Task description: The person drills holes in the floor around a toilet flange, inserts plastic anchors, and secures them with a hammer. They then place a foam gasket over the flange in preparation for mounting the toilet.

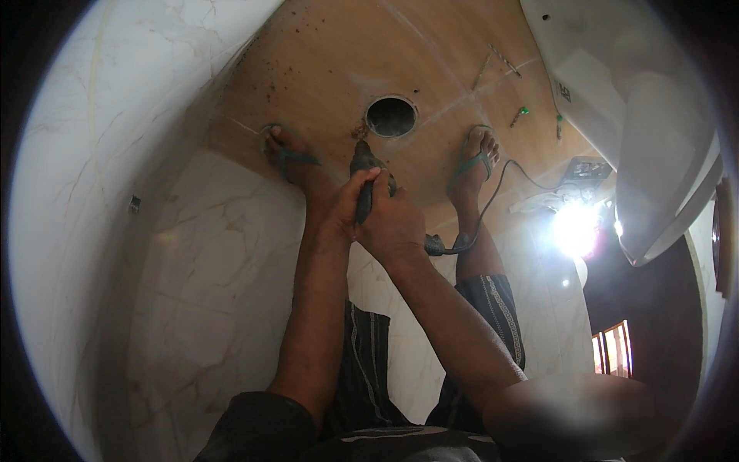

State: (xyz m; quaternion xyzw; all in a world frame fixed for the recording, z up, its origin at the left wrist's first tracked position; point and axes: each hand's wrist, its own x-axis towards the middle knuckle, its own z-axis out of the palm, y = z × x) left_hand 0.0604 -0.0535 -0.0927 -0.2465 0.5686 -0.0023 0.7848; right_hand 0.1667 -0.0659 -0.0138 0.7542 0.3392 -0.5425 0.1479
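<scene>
Both my hands grip a dark power drill (364, 160), its nose pointing down at the brown tiled floor (331, 85). My left hand (352, 202) wraps the drill's body from the left, the thumb lying along the top. Closed round the rear of the drill is my right hand (394, 225), with a black cord (486, 219) coming out below it. Crumbly debris (359, 129) lies at the drill's nose, just left of a round dark hole (391, 117) in the floor. The bit's tip is too small to make out.
My sandalled feet (291, 154) stand either side of the hole. Rightward lie two thin drill bits (505, 60) and two screws with green plugs (519, 115). A white ceramic fixture (616, 92) stands at the right, near a grey socket box (588, 170). Marble-look wall (100, 192) bounds the left.
</scene>
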